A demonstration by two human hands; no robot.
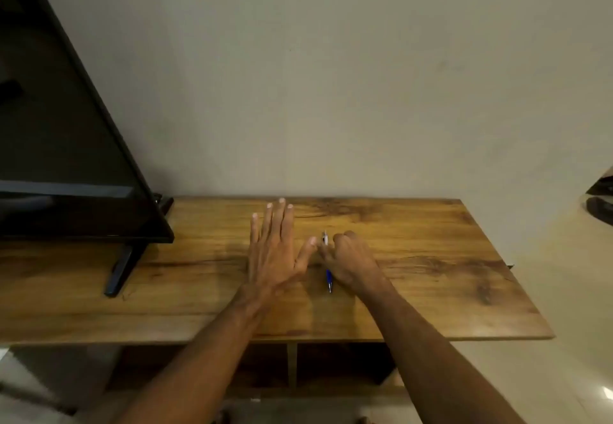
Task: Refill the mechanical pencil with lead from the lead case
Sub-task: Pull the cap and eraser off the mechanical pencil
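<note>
Now, pencil (328, 279): lying on the counter (431, 267), blue grip nearest, partly under the right hand.
Right hand (351, 259): fingers curled around the pencil's middle.
Left hand (277, 251): flat, fingers spread, beside it.
TV (66, 158): far left.

The pencil (328, 277) lies on the table (431, 257), right of the television (66, 158).
</note>
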